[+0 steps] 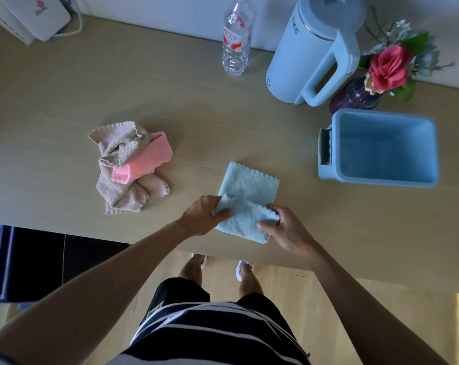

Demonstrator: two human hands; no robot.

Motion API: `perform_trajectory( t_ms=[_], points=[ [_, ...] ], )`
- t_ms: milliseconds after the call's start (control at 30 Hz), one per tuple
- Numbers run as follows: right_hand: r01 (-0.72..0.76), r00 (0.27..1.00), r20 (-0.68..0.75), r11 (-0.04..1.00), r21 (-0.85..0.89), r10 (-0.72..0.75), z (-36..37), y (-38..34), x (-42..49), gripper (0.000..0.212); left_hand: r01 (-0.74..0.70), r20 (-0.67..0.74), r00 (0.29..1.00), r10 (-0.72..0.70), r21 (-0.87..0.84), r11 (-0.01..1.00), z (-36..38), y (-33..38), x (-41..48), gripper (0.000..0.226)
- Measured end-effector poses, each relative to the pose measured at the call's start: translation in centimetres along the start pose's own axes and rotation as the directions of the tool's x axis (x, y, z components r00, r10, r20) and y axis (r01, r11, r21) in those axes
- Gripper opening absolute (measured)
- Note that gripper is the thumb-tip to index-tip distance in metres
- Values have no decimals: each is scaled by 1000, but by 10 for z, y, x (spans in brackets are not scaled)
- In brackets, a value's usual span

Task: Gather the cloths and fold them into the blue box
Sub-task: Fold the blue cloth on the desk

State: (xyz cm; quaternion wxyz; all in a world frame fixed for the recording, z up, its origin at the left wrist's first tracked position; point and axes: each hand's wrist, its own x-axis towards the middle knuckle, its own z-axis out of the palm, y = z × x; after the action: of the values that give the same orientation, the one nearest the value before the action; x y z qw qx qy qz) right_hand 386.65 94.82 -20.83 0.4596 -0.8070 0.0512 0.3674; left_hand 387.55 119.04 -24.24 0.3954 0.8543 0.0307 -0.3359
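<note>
Pale blue terry cloth [249, 188] lies near the front edge of the light wooden counter [183, 101], its long axis running away from the person, far end leaning slightly right. The left hand [202, 216] pinches its lifted near-left corner; the right hand [283, 230] pinches the near-right corner. Bare counter separates it from the open blue plastic box [375, 181] on the right and from the crumpled beige cloth [117, 146] and pink cloth [154, 154] on the left.

Long beige wooden table [65, 101], white wall [170, 6] behind, light wood floor [328, 299], dim daylight
</note>
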Motion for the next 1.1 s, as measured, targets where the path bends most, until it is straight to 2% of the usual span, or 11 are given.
perform_trajectory(
  t_ms=[100, 167, 233, 300, 333, 433, 533, 700, 833, 1000, 1100],
  points=[
    [13, 996, -88, 986, 166, 2, -4, 1, 11, 26, -15, 6, 1000, 15, -35, 999, -3, -2, 4, 62],
    [10, 988, -153, 978, 208, 23, -4, 6, 20, 29, -42, 15, 999, 43, -40, 998, -2, -3, 6, 56],
    [-10, 977, -205, 975, 222, 57, -2, 6, 29, 39, -49, -9, 999, 49, -50, 998, 1, -5, 11, 41],
    [-67, 964, -239, 977, 202, 115, 0, 7, 38, 55, -35, -47, 998, 32, -68, 997, 3, -5, 16, 29],
    [-75, 960, -252, 979, 190, 123, 1, 6, 41, 55, -18, -64, 998, 13, -77, 997, 4, -5, 19, 24],
    [-27, 951, -303, 994, 105, 57, 4, 2, 50, 29, 51, -115, 991, -62, -96, 994, 6, 0, 25, 22],
    [-35, 930, -365, 998, 51, 51, 7, 0, 60, 15, 80, -154, 983, -100, -135, 988, 8, 3, 27, 28],
    [-87, 911, -407, 995, -38, 65, 6, -11, 67, 17, 112, -213, 968, -133, -108, 988, 12, 3, 30, 33],
    [-88, 905, -421, 995, -46, 60, 5, -13, 71, 16, 148, -233, 959, -163, -81, 986, 15, 3, 34, 28],
    [-96, 889, -452, 995, -28, 73, 8, -13, 77, 11, 120, -281, 949, -141, -90, 989, 13, 4, 37, 27],
    [-131, 879, -461, 991, 17, 124, 7, -15, 77, 12, 34, -379, 923, -60, -76, 997, 13, 6, 34, 28]
  ],
)
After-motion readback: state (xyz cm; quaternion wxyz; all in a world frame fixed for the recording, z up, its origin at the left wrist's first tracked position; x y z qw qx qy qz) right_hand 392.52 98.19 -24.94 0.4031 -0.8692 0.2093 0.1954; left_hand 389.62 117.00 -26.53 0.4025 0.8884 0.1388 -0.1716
